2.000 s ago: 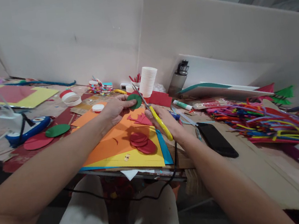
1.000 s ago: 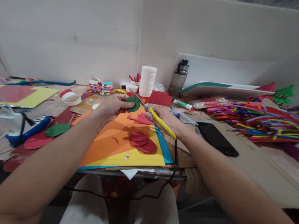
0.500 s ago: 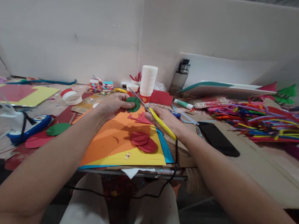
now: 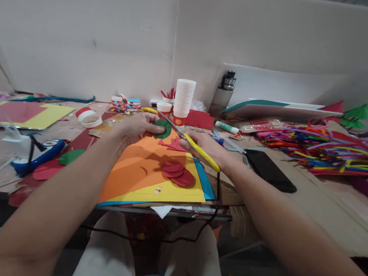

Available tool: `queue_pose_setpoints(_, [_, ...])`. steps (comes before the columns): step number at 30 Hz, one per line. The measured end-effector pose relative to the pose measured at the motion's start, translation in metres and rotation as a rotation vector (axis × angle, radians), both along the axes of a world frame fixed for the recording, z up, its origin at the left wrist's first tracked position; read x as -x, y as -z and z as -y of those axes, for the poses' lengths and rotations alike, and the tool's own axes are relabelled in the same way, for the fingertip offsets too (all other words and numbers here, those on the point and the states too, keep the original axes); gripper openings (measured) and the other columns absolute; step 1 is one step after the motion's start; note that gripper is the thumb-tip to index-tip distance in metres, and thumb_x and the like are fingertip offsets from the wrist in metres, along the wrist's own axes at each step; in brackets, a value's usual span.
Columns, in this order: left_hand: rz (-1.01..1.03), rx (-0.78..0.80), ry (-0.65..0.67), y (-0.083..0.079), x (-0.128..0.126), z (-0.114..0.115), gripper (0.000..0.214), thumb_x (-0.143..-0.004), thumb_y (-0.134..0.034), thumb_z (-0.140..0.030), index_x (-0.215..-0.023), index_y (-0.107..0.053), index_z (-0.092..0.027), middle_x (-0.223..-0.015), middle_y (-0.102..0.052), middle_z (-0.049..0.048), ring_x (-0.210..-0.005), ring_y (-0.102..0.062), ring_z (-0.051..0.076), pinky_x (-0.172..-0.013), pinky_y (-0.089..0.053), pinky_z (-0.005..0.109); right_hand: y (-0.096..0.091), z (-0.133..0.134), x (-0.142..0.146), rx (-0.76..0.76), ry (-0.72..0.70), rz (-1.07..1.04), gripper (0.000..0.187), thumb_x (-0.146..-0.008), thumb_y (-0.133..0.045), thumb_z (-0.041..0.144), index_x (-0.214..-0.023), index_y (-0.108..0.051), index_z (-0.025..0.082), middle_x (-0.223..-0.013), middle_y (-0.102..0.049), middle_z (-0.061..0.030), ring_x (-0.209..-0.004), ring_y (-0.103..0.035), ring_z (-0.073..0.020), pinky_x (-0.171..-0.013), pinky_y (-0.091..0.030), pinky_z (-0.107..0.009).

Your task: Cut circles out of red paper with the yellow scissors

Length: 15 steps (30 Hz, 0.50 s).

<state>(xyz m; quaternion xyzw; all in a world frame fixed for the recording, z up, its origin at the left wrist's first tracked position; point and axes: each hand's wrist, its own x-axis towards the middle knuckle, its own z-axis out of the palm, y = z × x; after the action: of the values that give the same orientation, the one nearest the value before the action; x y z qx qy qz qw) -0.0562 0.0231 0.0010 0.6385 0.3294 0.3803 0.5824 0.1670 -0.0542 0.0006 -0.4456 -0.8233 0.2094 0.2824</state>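
Note:
My left hand [image 4: 139, 127] pinches a round green paper piece [image 4: 163, 129] between thumb and fingers, above the orange paper. Yellow-handled scissors [image 4: 201, 153] are gripped in my right hand [image 4: 205, 146], their blades pointing up and away beside the green piece's right edge. Whether the blades touch the paper I cannot tell. Red paper scraps [image 4: 172, 144] lie just below the blades. Several red paper circles [image 4: 178, 173] overlap nearer to me on the orange sheet [image 4: 125, 173] and yellow sheet [image 4: 178, 195].
Behind my hands stand stacked white paper cups [image 4: 184, 94]. To the right are a glue stick [image 4: 226, 127], a black phone [image 4: 269, 169] and a heap of coloured pipe cleaners [image 4: 322, 146]. A blue and white power strip [image 4: 41, 156] sits left. A black cable [image 4: 184, 240] hangs across the front.
The view has shifted slightly. My hands, the green paper piece and the scissors keep nearly the same positions relative to each other.

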Motion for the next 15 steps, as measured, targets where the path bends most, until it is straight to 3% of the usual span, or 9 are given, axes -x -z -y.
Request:
queue_pose_setpoints(9, [-0.119, -0.054, 0.022, 0.007, 0.014, -0.013, 0.017, -0.056, -0.083, -0.018, -0.07, -0.074, -0.014, -0.067, -0.066, 0.0086, -0.055, -0.055, 0.013, -0.049, -0.037, 0.023, -0.002, 0.003, 0.001, 0.041, 0.011, 0.076, 0.051, -0.086, -0.046, 0.066, -0.074, -0.052, 0.017, -0.07, -0.046, 0.0011, -0.065, -0.039, -0.0112, -0.059, -0.03, -0.026])
queue_pose_setpoints(15, [-0.192, -0.062, 0.045, 0.005, 0.015, -0.013, 0.02, -0.058, -0.082, -0.021, -0.076, -0.075, -0.015, -0.069, -0.068, 0.0054, -0.057, -0.056, 0.012, -0.053, -0.039, 0.023, -0.002, 0.003, 0.001, 0.057, 0.019, 0.055, 0.053, -0.085, -0.048, 0.067, -0.071, -0.053, 0.016, -0.066, -0.044, 0.0017, -0.062, -0.037, -0.01, -0.057, -0.028, -0.025])
